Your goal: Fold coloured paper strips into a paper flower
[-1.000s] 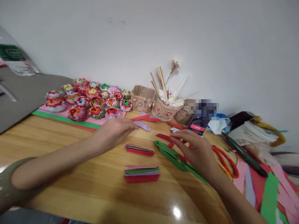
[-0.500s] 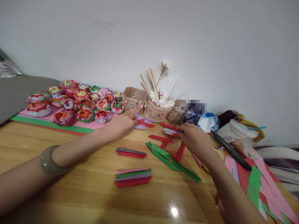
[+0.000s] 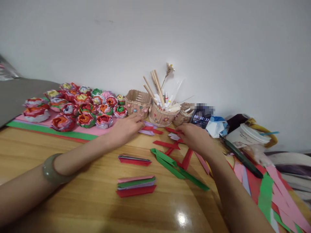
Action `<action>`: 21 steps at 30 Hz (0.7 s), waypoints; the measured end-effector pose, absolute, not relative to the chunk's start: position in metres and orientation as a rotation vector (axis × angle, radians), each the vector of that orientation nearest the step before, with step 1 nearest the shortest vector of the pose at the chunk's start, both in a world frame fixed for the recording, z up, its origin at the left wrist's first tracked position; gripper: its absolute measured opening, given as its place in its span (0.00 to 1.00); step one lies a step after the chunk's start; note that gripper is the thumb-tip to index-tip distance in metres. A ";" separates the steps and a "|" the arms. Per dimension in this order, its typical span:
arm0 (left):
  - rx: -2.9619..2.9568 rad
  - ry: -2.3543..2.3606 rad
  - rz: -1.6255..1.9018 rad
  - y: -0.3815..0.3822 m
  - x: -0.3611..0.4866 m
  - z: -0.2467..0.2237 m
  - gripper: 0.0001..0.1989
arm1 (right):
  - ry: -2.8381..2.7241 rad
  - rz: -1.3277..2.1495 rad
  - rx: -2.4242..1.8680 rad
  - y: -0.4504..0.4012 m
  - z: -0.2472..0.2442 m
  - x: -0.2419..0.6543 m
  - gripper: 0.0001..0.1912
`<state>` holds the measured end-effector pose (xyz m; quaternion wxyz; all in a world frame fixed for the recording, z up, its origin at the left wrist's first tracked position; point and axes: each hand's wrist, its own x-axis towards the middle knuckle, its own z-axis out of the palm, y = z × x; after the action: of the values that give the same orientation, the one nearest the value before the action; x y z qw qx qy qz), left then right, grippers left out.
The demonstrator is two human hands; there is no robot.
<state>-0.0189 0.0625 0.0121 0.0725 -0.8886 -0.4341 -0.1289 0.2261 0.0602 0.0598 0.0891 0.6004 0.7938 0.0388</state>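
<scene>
My left hand (image 3: 129,127) is by a purple strip (image 3: 146,132), folded strips (image 3: 136,186) at its six o'clock; my right hand (image 3: 194,134) by a red strip (image 3: 170,130). I can't tell if either grips.

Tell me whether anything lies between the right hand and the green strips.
Yes: loose red strips lie on the table between the right hand and the green strips, one slanting down toward the green. They look low, so lifted fingers would probably clear them. I see nothing else in between.
</scene>
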 end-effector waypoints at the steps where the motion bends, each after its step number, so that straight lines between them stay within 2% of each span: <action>1: -2.657 -1.313 -0.388 0.062 -0.020 0.012 0.13 | 2.366 0.118 1.777 0.060 0.060 0.225 0.13; 21: -2.737 -1.333 -0.374 0.069 -0.027 0.006 0.10 | 2.552 0.051 1.667 0.068 0.057 0.203 0.12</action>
<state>-0.0267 0.0689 0.0055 0.0371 -0.8918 -0.4342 -0.1220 0.2034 0.0685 0.0565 0.0466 0.5462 0.8362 0.0168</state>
